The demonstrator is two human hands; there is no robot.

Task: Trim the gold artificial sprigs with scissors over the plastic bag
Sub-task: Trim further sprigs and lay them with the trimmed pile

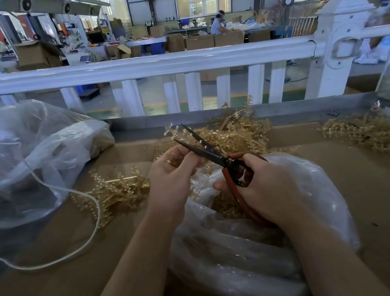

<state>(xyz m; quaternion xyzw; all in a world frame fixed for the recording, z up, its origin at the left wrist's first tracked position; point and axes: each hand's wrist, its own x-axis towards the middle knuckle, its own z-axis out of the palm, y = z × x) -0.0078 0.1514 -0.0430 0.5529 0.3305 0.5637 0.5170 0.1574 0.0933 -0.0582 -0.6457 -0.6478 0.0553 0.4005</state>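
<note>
Fingers of the left hand (170,170) pinch a gold sprig (172,131) near its base, so that its beaded tip stands up and away from the palm, right where the blades can reach it. The right hand (260,185) is curled through the red handles of the scissors (212,154), whose dark blades are parted in a narrow V around the stem just above the left fingertips; holding the sprig that short probably keeps it from bending away when the blades meet. Both hands hover directly above the open mouth of the plastic bag (309,195), which lies crumpled on the brown table (384,192) close to the person's body, and gold offcuts already show inside it, so anything snipped here should drop straight in rather than scatter. Just beyond the hands, a loose pile of gold sprigs (237,130) sits within easy reach, apparently the stock still to be trimmed, with smaller heaps to the left (115,190) and far right (378,131). A larger clear bag (32,150) slumps at the left edge, and a white cord (77,194) loops over the table from beneath it. Behind the table runs a white railing (173,60), and beyond it a workshop with cartons.
</note>
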